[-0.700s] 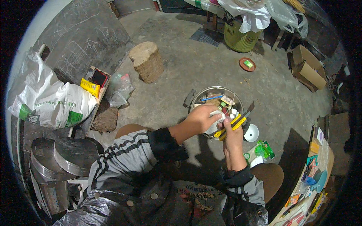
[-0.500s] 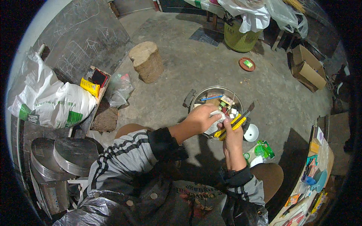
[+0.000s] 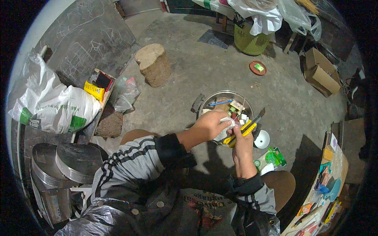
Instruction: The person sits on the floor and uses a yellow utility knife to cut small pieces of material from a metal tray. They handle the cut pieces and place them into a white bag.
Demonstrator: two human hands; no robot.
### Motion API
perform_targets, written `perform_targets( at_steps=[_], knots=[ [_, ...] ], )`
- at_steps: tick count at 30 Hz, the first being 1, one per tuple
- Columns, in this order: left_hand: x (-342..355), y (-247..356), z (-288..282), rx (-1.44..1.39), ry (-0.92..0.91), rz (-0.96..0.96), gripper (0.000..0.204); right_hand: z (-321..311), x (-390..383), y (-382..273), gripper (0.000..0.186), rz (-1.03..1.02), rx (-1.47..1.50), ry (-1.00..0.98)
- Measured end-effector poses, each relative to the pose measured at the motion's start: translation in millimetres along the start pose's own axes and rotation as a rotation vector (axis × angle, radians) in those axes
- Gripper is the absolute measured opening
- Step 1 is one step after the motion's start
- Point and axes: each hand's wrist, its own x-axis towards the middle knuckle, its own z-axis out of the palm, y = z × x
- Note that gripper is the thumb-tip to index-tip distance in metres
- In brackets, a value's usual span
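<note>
Left hand: thumb and fingers pinched together on what looks like a crumpled white tissue, whose far end meets the right thumb.
Right hand: clamped around what seems a yellow-handled utility knife, the dark blade pointing away to the upper right.
Metal pot: beneath and just beyond both hands, holding a blue pen left of the knife and small white blocks beside it.
White bowl: on the floor, just right of the right hand.
Green-and-white packet: near the right wrist.
Step in hand: probably working the tissue between both hands.
Next move: calls for steady fingertips, kept clear of the blade.
</note>
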Motion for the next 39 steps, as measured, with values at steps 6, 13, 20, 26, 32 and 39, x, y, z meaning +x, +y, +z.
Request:
perform_targets(
  at_steps=[6, 13, 20, 26, 32, 39],
  knots=[
    [-0.3, 0.2, 0.3, 0.007, -0.005, 0.007, 0.023, -0.7, -0.1, 1.0, 0.022, -0.005, -0.033, 0.005],
    [0.3, -1.4, 1.2, 0.020, -0.019, 0.025, 0.022, -1.7, 0.0, 1.6, 0.018, -0.001, -0.042, 0.008],
    [-1.2, 1.1, 1.8, 0.038, -0.005, -0.010, 0.023, -3.0, 0.6, 3.7, 0.028, -0.026, 0.015, -0.014],
    [-1.9, 1.5, 1.0, 0.045, -0.036, -0.016, 0.022, -5.0, 3.1, 6.9, 0.034, -0.012, 0.000, -0.002],
    [-2.6, 1.8, 2.9, 0.057, 0.008, -0.010, 0.024, -4.2, 1.6, 5.8, 0.011, -0.004, -0.019, 0.017],
    [-3.0, -0.9, 2.7, 0.050, -0.011, 0.018, 0.024, -2.5, 0.6, 4.6, 0.008, 0.001, -0.028, 0.040]
  ],
)
